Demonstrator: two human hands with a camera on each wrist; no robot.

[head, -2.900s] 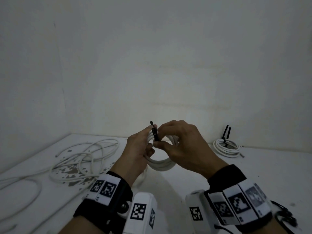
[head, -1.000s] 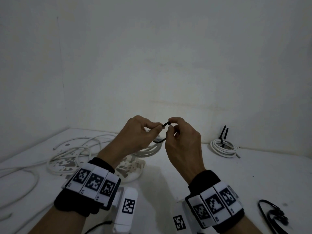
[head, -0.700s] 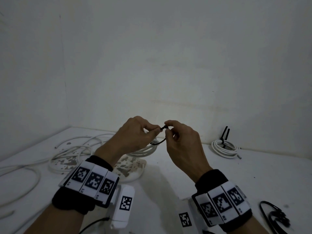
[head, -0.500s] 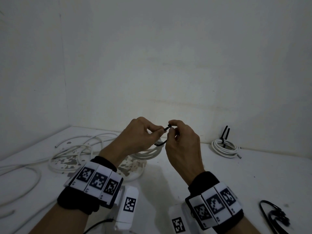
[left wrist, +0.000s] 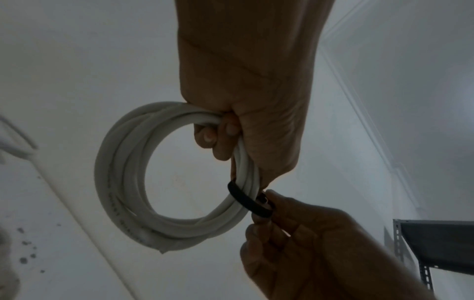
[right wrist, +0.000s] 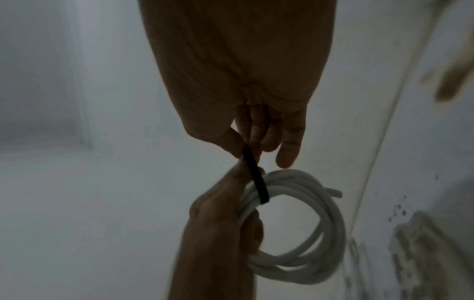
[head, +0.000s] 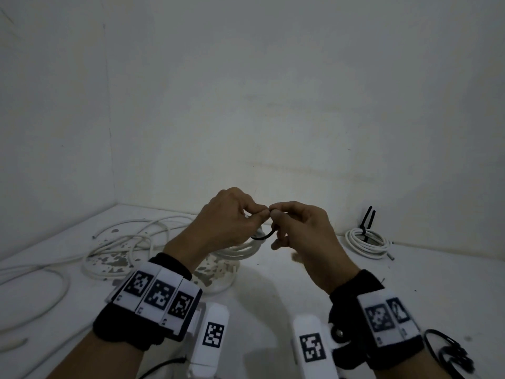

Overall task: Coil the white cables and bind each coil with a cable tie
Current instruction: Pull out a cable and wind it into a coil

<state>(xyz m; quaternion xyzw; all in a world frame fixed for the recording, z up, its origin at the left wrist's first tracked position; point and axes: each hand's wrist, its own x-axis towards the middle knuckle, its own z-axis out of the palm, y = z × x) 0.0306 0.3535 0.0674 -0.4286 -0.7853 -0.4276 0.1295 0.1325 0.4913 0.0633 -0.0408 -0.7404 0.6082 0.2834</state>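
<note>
Two hands: left hand (left wrist: 246,85) gripping smooth round white coil (left wrist: 123,182), right hand (right wrist: 238,81) pinching flat black tie (right wrist: 255,176).

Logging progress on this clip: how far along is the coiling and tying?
Done: one tied coil lies by the wall. In hand: the left hand grips a second coil while the right hand pinches a black cable tie looped around it. Left: the loose white cables on the table.

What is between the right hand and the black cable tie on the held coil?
Nothing visible: the right hand already pinches the black cable tie, which loops around the white coil gripped by the left hand.
</note>
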